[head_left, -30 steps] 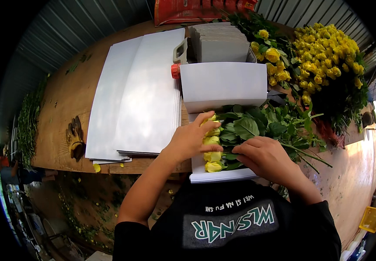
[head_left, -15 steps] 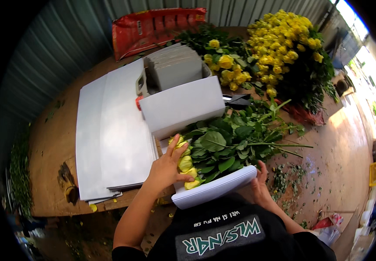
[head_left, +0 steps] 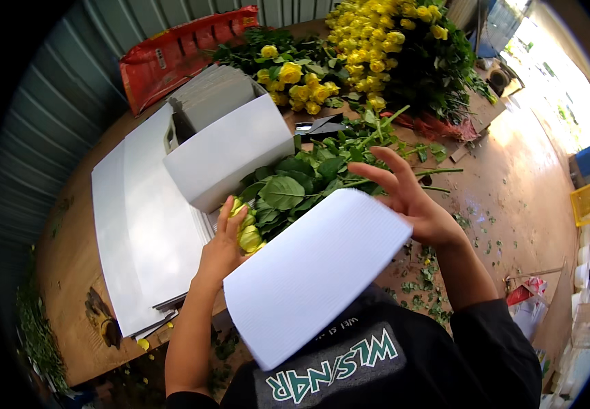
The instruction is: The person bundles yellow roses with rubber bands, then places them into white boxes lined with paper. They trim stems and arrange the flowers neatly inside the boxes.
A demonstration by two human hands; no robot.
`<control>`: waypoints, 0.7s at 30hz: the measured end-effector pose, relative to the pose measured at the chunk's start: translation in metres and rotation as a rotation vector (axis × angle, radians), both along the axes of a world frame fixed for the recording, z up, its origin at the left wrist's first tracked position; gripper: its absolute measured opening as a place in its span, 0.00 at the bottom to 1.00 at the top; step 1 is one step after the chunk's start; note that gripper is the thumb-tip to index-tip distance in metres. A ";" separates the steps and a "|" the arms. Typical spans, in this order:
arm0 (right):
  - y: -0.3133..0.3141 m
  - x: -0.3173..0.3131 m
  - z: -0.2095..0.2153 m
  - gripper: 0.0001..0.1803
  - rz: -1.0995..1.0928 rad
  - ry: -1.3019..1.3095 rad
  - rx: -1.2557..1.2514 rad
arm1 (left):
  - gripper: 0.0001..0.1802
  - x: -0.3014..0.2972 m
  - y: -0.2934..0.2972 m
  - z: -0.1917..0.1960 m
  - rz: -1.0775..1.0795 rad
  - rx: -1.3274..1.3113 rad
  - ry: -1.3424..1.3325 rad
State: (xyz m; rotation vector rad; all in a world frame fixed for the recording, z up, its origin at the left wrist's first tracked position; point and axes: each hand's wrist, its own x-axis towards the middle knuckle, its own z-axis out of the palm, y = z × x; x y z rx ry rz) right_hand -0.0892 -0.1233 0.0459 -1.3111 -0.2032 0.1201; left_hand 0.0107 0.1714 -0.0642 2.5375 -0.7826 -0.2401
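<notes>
A bunch of yellow roses (head_left: pixel 249 238) with leafy green stems (head_left: pixel 285 192) lies on its side, heads to the left. My left hand (head_left: pixel 221 249) is at the rose heads, fingers stretched up along them, its thumb partly hidden by a white corrugated sheet (head_left: pixel 319 273). The sheet's near side tilts up over the near part of the bunch, hiding some heads and leaves. At the sheet's right edge is my right hand (head_left: pixel 418 204), fingers spread over the stems. Its palm is next to the edge; whether it touches is unclear.
Beyond the bunch stands a white panel (head_left: pixel 230 153), before a bin of upright grey sheets (head_left: pixel 216 95). Flat white sheets (head_left: pixel 145 232) lie left, near a glove (head_left: pixel 102 317). Dark-bladed cutters (head_left: pixel 320 127), more yellow roses (head_left: pixel 366 51) and a red bag (head_left: pixel 186 51) lie farther back.
My right hand has risen from the sheet's right end to above the stems, its fingers spreading. The sheet's near side shows broader now. My left hand remains at the rose heads. The view has shifted.
</notes>
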 end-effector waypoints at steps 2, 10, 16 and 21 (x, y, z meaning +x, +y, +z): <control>0.009 0.028 -0.012 0.50 0.101 0.035 -0.213 | 0.38 -0.001 0.011 -0.003 0.007 -0.086 0.067; 0.025 0.105 -0.073 0.25 -0.170 -0.025 -1.330 | 0.21 -0.008 0.007 0.004 0.261 -0.389 0.463; 0.041 0.110 -0.067 0.30 -0.083 -0.036 -1.549 | 0.23 -0.020 0.017 -0.030 0.273 -0.483 0.280; 0.041 0.115 -0.065 0.32 -0.041 -0.054 -1.631 | 0.19 -0.036 0.029 -0.019 0.529 -0.719 0.093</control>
